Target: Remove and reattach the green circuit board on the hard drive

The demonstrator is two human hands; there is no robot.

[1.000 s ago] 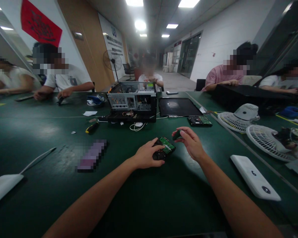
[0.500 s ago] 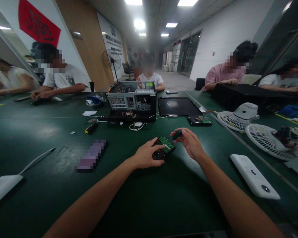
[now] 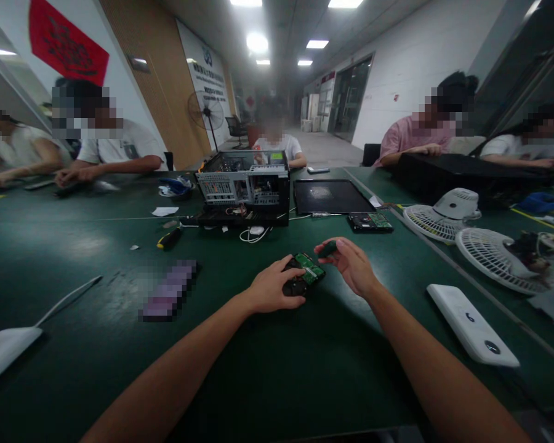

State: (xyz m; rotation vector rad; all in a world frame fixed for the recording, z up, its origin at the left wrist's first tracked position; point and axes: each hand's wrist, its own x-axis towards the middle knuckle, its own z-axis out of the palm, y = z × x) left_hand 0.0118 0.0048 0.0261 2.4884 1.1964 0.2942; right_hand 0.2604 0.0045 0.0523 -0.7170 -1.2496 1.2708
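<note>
My left hand (image 3: pixel 273 286) grips a hard drive (image 3: pixel 310 271) on the green table, with the thumb at its near edge and the fingers over its left part. The drive's green circuit board faces up. Just above the drive's right end, my right hand (image 3: pixel 351 266) pinches a small dark green object (image 3: pixel 327 248). Its kind cannot be made out, as the fingers cover part of it. A second hard drive (image 3: pixel 370 222) lies farther back to the right.
An opened computer case (image 3: pixel 242 187) stands ahead, beside a black panel (image 3: pixel 332 197). A yellow-black screwdriver (image 3: pixel 168 239) and a blurred purple slab (image 3: pixel 170 290) lie left. White fan parts (image 3: pixel 493 258) and a white power bank (image 3: pixel 473 326) are at right. Several people sit around the table.
The view has shifted very slightly. My right hand and the small green object have moved a little to the left. My left hand stays on the hard drive.
</note>
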